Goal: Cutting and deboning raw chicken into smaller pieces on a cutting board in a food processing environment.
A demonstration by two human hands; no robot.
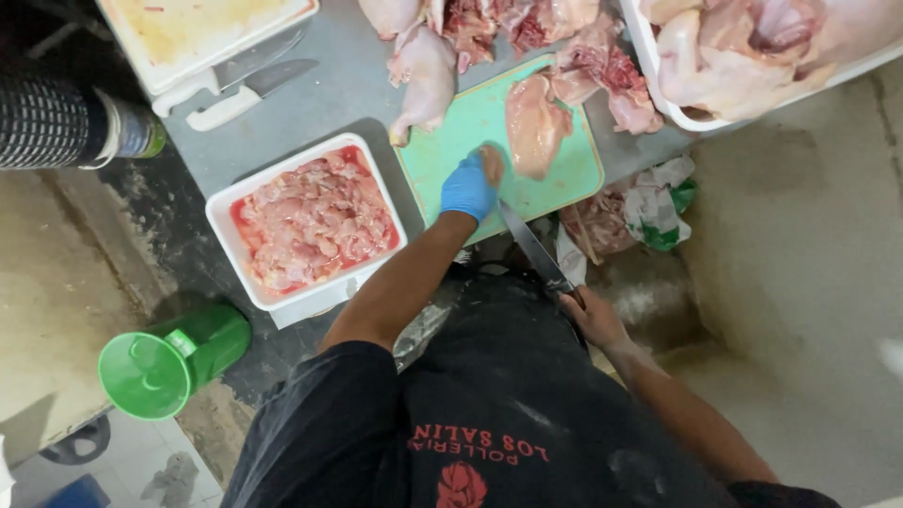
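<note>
Fingers (pixel 482 167) of the gloved left hand (pixel 467 188) are closed on a small chicken piece (pixel 492 162) over the green cutting board (pixel 489 141). A long knife (pixel 532 248) is gripped by the bare right hand (pixel 594 318), drawn back low at the counter (pixel 348 94) edge, blade angled toward the left forearm; a slip on wet meat could nick it.

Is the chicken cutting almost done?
About midway, it seems. Done: the white tray is full of cut chicken. In hand: the gloved left hand holds a small piece on the green board; the right hand holds a knife. Left: whole chickens in the tub.
</note>
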